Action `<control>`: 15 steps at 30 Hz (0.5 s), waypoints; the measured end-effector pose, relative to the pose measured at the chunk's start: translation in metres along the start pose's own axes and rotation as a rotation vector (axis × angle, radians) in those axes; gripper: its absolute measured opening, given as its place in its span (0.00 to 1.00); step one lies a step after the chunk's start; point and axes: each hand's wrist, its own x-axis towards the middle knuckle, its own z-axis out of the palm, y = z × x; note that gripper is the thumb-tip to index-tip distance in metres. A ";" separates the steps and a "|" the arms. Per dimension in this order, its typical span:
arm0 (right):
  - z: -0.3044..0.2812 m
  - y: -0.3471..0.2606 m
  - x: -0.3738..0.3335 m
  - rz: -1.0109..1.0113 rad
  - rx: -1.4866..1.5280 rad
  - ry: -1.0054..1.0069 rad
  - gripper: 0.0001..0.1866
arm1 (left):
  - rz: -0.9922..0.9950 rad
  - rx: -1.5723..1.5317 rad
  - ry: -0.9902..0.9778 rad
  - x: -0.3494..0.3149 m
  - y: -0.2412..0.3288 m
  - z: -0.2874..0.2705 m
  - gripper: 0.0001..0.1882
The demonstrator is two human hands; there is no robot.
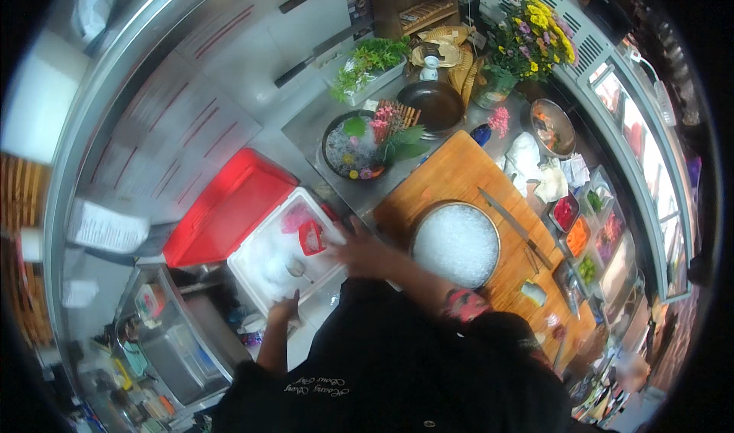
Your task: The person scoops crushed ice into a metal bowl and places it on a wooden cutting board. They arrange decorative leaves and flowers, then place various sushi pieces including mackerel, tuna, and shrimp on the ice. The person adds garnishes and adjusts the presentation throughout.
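A cooler box [267, 301] with white walls stands open to the left of the worktop, its red lid [225, 207] tipped back. Crushed ice [264, 261] fills it; a red scoop [311, 236] and a rounded metal utensil [296, 267] lie in the ice. My right hand [363, 249] is over the cooler's right rim, fingers spread and empty, slightly blurred. By the near rim is my left hand [284, 309], one digit stretched out and nothing visible in it. Under my right forearm, a round pan of crushed ice [456, 243] sits on the wooden cutting board [428, 177].
A knife [516, 227] lies on the board, right of the pan. Behind stand a decorated ice bowl [355, 146], a dark bowl [432, 106], a flower vase [495, 89] and a metal bowl [552, 127]. Containers of cut vegetables [577, 234] line the right side.
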 end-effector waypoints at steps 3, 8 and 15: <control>-0.053 0.085 -0.013 0.633 0.309 0.099 0.22 | 0.310 -1.128 0.237 -0.011 -0.021 -0.039 0.41; -0.121 0.235 -0.035 0.875 0.077 0.562 0.31 | 0.661 -0.826 0.789 0.024 0.021 -0.206 0.29; -0.015 0.191 -0.056 1.134 1.026 1.051 0.43 | 1.126 -0.498 0.783 0.155 0.128 -0.453 0.66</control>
